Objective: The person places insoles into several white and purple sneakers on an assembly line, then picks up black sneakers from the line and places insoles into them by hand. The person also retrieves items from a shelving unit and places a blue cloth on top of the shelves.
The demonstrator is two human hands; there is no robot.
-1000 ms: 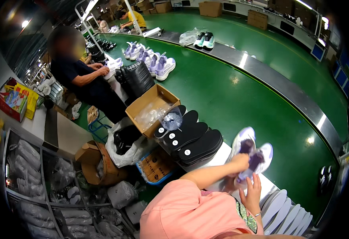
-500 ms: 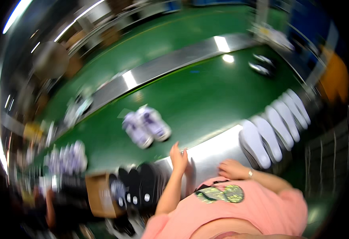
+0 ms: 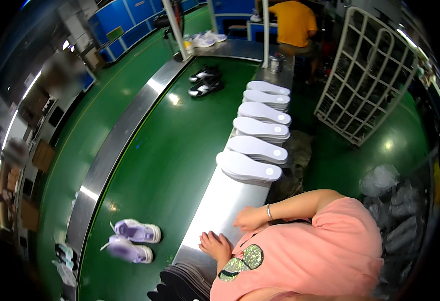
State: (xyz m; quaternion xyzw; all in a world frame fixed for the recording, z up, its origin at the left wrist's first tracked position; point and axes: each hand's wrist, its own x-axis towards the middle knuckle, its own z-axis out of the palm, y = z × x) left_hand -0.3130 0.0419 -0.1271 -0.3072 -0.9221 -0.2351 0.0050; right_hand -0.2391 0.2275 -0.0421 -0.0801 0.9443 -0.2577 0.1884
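Note:
My left hand (image 3: 215, 246) rests on the bare metal ledge beside the green belt, fingers apart and holding nothing. Just to its right, my right hand (image 3: 250, 218) lies loosely on the same ledge close to my body; a bracelet circles that wrist, and nothing shows in its fingers. Stacks of black insoles (image 3: 187, 281) sit by my left hand at the lower edge. A pair of purple and white sneakers (image 3: 135, 241) stands on the belt, left of my hands. Farther along the ledge, several stacks of pale grey insoles (image 3: 250, 165) form a row.
The green belt (image 3: 155, 150) runs away from me, bordered by a metal rail (image 3: 102, 173). Black and white shoes (image 3: 205, 83) stand at its far end. A white wire cage cart (image 3: 360, 75) is at right. Beyond, a person in a yellow shirt (image 3: 296, 22) stands turned away.
My view has swung to the right, bringing the cart and the yellow-shirted person into sight. My left hand, raised by the belt before, is now down on the ledge nearer my right hand.

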